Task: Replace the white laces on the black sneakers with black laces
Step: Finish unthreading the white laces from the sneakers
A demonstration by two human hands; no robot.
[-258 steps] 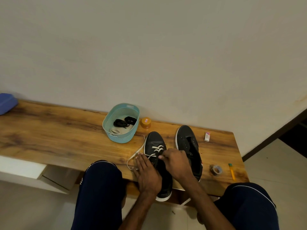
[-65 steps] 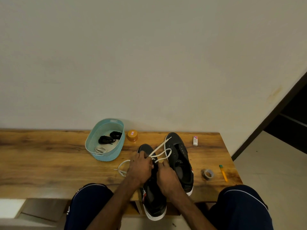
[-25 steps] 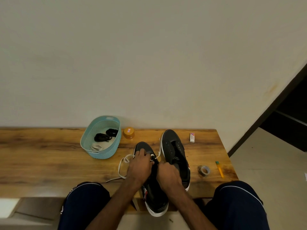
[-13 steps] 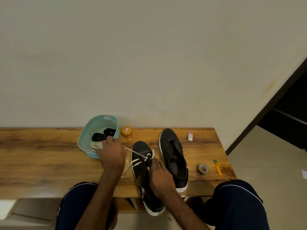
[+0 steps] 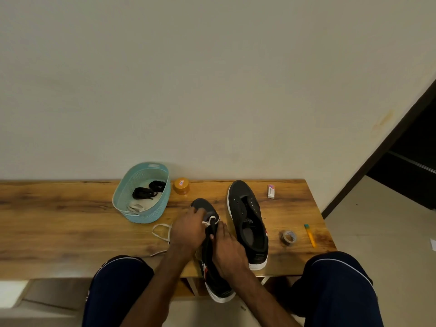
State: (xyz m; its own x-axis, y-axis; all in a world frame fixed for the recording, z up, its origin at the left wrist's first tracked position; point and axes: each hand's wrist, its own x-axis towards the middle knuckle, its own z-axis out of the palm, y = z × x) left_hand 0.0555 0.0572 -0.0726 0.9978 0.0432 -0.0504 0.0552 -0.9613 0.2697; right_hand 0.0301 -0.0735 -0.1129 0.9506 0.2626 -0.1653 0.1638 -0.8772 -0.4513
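- White lace (image 5: 211, 221) shows as a small loop at the front eyelets of the near sneaker (image 5: 213, 277), between my two hands. Its loose run trails left across the wooden bench (image 5: 59, 223) toward the near edge.
- My left hand (image 5: 188, 232) lies curled over the front of that sneaker. Its fingertips seem to pinch the lace where the loop rises, though the knuckles hide the exact contact.
- My right hand (image 5: 230, 252) grips the same sneaker round its middle, thumb by the tongue, steadying it. The heel hangs out over the bench's near edge.
- Just to the right, the other sneaker (image 5: 247, 223) lies flat on the bench with bare eyelets and no lace that I can see.
- Black laces (image 5: 144, 192) sit bundled in the teal basket (image 5: 151, 215) at the far left, beside a pale bundle that looks like a white lace.
- I judge the step in hand to be unthreading the last rows of white lace from the second shoe. No black lace is fitted, so I put the task at under half done.
- The next move calls for a steady draw up and to the left to free the lace from the last eyelets, with the right hand holding the shoe down. After that, the white lace goes to the basket and a black one comes out.
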